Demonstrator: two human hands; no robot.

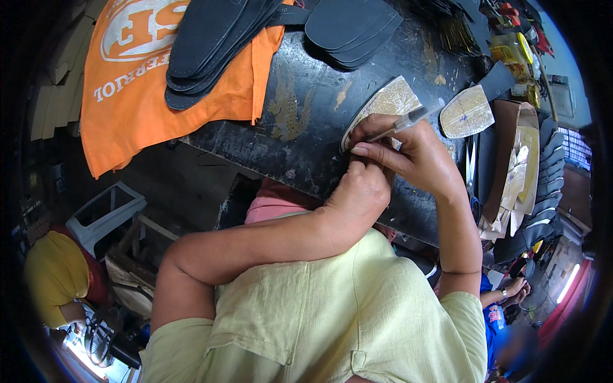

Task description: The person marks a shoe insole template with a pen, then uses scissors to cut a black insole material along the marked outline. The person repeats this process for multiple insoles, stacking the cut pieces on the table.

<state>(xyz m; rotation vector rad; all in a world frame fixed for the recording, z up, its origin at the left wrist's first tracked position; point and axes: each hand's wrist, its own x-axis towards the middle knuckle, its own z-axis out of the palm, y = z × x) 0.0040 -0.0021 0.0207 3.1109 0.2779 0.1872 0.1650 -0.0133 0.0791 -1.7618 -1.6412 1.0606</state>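
Note:
A clear-barrelled pen (pixel 415 115) with a dark grip is pinched in my right hand (pixel 418 150), its tip down among my fingers. Under that hand lies a tan, speckled sole-shaped piece (pixel 394 97) with a dark, pale-edged border, flat on the black worktable (pixel 281 150). My left hand (pixel 365 186) is curled at the piece's near end, touching the right hand, which hides most of its fingertips. What it grips cannot be made out. To the right lies a second tan speckled piece (pixel 466 113) with a line and small marks drawn on it.
Black leather-like cutouts (pixel 348 29) lie stacked at the back. More dark stitched pieces (pixel 211 48) rest on an orange printed cloth (pixel 128 121) hanging over the edge. Scissors (pixel 471 169) and a cardboard holder (pixel 507 159) stand right. Other people are at both sides.

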